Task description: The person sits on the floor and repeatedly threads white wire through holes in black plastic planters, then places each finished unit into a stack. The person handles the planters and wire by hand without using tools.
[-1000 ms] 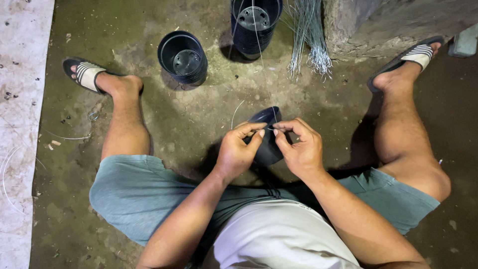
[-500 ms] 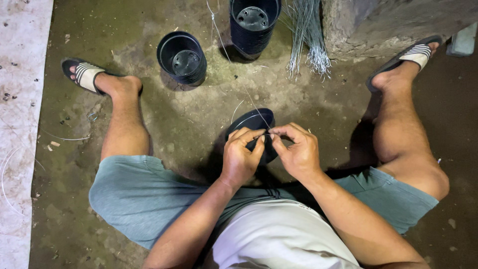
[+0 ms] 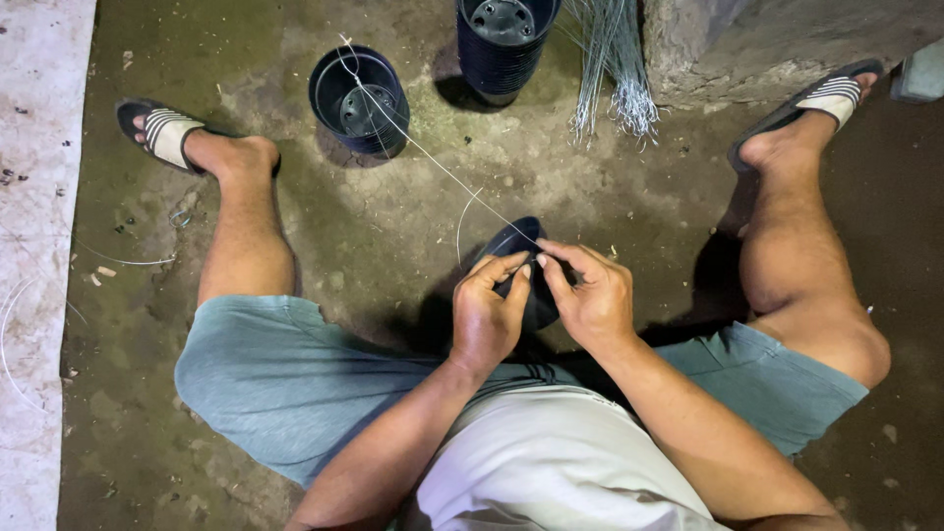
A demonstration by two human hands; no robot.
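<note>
I sit on the ground with my legs apart, holding a small black plastic pot [image 3: 513, 246] tilted on its side between my knees. My left hand [image 3: 489, 312] grips the pot's rim from the left. My right hand [image 3: 590, 295] pinches a thin silvery wire [image 3: 423, 152] at the rim. The wire runs straight up and to the left, across the ground and over another pot. A second short loop of wire curves beside the held pot. The hands hide the lower half of the pot.
A single black pot [image 3: 359, 98] stands ahead on the left, a stack of black pots [image 3: 503, 39] at the top centre. A bundle of cut wires [image 3: 610, 69] leans by a stone block [image 3: 767, 39]. A pale mat [image 3: 39, 246] lies on the left.
The wire has been drawn out long toward the upper left, where before it was barely visible. Both hands stayed on the pot, shifting slightly lower.
</note>
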